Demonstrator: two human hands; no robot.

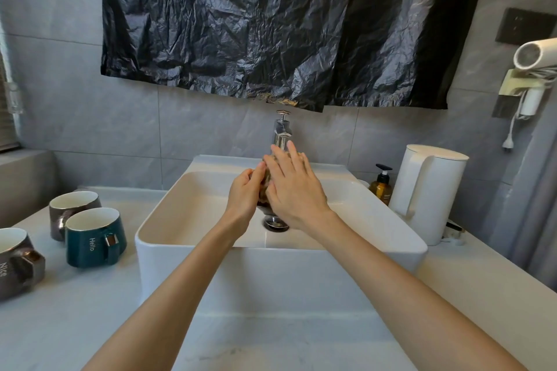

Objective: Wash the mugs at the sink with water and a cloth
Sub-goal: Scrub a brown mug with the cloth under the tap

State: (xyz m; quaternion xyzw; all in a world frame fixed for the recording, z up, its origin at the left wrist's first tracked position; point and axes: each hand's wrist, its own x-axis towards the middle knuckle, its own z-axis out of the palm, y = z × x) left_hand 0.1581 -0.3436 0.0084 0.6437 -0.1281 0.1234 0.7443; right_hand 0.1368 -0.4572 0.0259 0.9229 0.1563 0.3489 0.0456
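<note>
Left grip curled round brown cloth; right grip flat against it, fingers straight. Cloth held over mid sink, just below tap. On desk left: teal mug, far grey mug, near grey mug. Kettle right.

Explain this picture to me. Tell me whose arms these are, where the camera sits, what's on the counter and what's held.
No machine here: a person wears one camera on the head, looking down at their own arms. The left hand grips what looks like a brownish cloth, and the right hand presses flat against it, over the white sink below the tap. On the counter, left of the sink, stand a green mug and two dark mugs. To the right stand a soap bottle and a white kettle.
</note>
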